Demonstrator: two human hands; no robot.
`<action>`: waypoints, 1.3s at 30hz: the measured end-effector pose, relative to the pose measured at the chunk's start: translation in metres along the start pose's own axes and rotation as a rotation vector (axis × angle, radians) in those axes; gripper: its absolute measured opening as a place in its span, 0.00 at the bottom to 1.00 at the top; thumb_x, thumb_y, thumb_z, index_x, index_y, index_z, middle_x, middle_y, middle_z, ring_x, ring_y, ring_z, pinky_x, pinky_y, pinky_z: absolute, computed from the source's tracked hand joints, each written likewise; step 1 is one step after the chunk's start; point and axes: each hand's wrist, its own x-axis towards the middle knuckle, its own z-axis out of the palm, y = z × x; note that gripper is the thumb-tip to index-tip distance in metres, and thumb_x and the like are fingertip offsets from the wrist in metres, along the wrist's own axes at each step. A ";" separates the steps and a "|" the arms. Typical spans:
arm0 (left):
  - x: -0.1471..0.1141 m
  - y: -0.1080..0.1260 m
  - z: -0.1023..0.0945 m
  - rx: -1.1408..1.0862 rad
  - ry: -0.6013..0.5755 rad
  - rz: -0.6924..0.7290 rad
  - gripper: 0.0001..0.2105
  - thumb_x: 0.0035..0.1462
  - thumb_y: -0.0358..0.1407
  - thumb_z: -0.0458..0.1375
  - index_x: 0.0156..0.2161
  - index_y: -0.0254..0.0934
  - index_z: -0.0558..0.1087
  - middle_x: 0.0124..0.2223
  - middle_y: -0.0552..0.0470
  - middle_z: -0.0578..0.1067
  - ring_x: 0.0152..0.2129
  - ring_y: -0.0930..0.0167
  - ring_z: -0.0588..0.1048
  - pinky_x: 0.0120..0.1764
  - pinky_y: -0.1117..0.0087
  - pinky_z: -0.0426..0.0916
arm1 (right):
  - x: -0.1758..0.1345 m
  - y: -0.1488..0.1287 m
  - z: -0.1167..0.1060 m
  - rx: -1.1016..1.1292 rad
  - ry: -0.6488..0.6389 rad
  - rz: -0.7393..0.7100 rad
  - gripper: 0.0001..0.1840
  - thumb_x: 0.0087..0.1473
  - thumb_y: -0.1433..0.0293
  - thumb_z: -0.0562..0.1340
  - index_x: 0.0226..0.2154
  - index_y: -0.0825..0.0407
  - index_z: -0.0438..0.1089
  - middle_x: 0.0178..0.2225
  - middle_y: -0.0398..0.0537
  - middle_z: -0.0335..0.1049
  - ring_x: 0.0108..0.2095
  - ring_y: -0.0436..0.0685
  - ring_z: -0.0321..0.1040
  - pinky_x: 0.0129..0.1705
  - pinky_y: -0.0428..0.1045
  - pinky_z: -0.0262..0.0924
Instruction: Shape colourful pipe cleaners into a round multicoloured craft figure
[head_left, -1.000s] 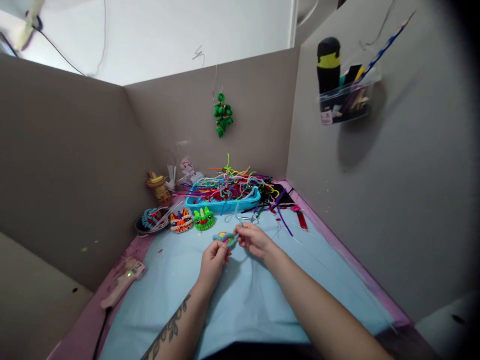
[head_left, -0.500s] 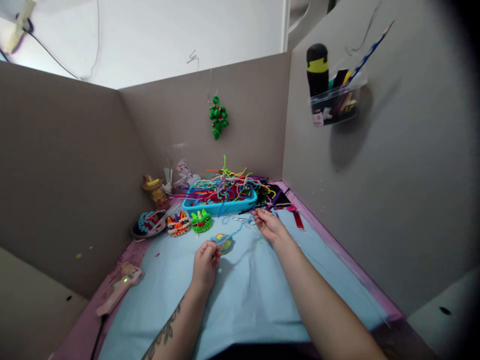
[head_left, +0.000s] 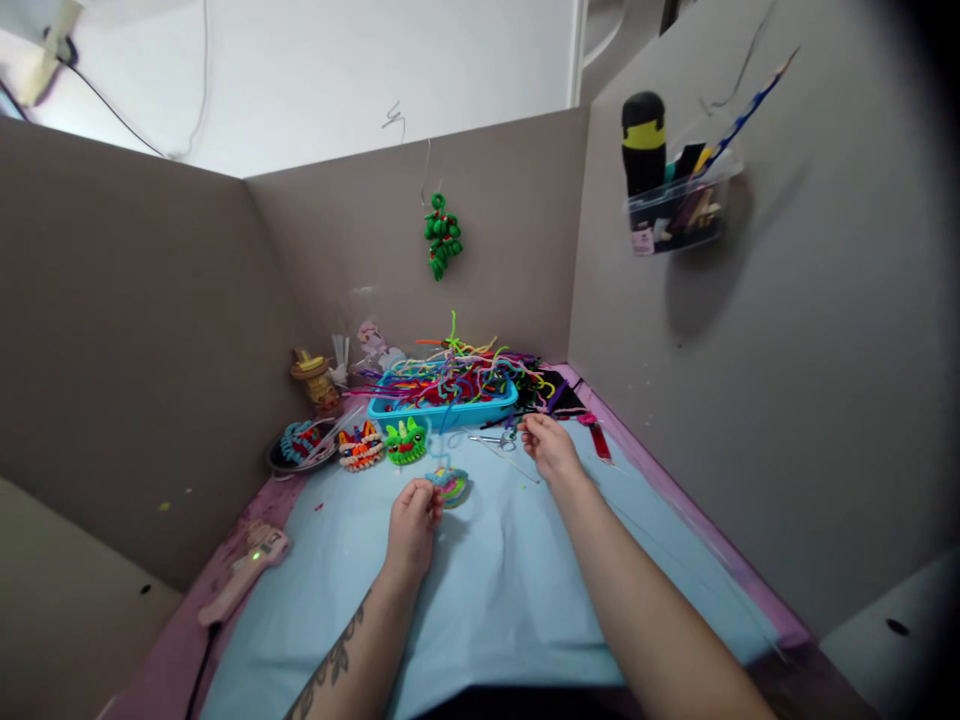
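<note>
My left hand [head_left: 415, 512] pinches the near left edge of a small round piece [head_left: 453, 490] coiled from colourful fuzzy strands, held just over the blue cloth. A light blue fuzzy strand [head_left: 441, 447] runs up from the piece toward the blue tray and is blurred. My right hand [head_left: 549, 447] is raised to the right with thumb and fingers pressed together; whatever they pinch, if anything, is too small to make out. Close by its fingertips lie scissors [head_left: 496, 440] on the cloth. Just beyond my left hand sit a green animal-head figure [head_left: 406, 442] and an orange-and-white one [head_left: 360, 447].
A blue tray [head_left: 442, 414] heaped with fuzzy strands stands at the back. To the left are a dark bowl [head_left: 281, 462], a lidded cup [head_left: 316, 383] and a pink glue gun [head_left: 247, 575]. A caddy [head_left: 679, 212] hangs on the right wall.
The light blue strand stretched between the round piece and my right hand; now it stands up loosely away from that hand. My left hand keeps its hold. The view has shifted slightly.
</note>
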 end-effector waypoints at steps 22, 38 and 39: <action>-0.009 0.000 0.001 0.468 -0.194 0.215 0.12 0.52 0.38 0.54 0.21 0.34 0.68 0.20 0.54 0.67 0.19 0.75 0.63 0.26 0.74 0.57 | -0.011 -0.012 -0.001 0.039 -0.299 0.192 0.19 0.37 0.63 0.69 0.24 0.52 0.58 0.12 0.31 0.51 0.12 0.41 0.46 0.12 0.37 0.37; -0.010 0.003 0.003 0.405 -0.160 0.195 0.13 0.49 0.40 0.57 0.20 0.34 0.69 0.19 0.54 0.67 0.18 0.74 0.63 0.23 0.74 0.55 | 0.017 -0.007 -0.021 -0.011 0.114 -0.095 0.17 0.42 0.57 0.65 0.23 0.53 0.64 0.15 0.38 0.60 0.14 0.44 0.56 0.11 0.39 0.47; -0.009 0.003 0.003 0.410 -0.160 0.196 0.13 0.49 0.40 0.57 0.20 0.34 0.69 0.19 0.54 0.67 0.18 0.74 0.63 0.23 0.74 0.55 | 0.017 -0.006 -0.022 -0.012 0.123 -0.123 0.16 0.41 0.57 0.65 0.24 0.53 0.65 0.17 0.39 0.62 0.14 0.44 0.56 0.12 0.39 0.48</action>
